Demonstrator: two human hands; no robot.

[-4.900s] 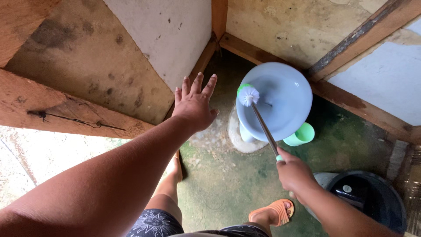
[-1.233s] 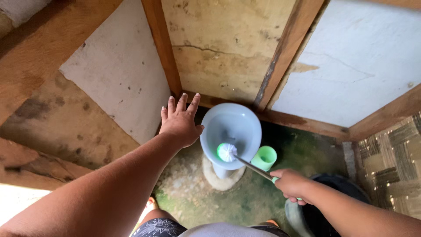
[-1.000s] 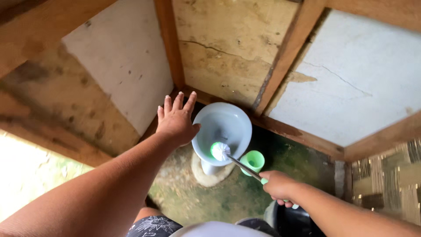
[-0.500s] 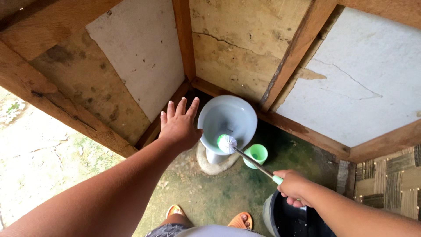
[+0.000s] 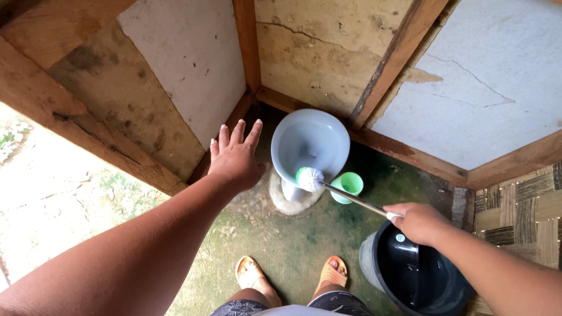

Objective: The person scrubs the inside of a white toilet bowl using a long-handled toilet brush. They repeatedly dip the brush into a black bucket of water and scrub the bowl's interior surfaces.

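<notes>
While brush head (image 5: 309,178) rests on bowl rim (image 5: 293,175), black bucket (image 5: 374,275) holds water

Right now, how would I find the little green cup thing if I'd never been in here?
Look to the corner where the wooden wall beams meet, where the pale blue toilet bowl stands on the mossy floor. Just to the bowl's right, on the floor, sits the small mint-green brush holder, under the brush's metal handle. It is the only green container; the bucket nearby is big and black.
</notes>
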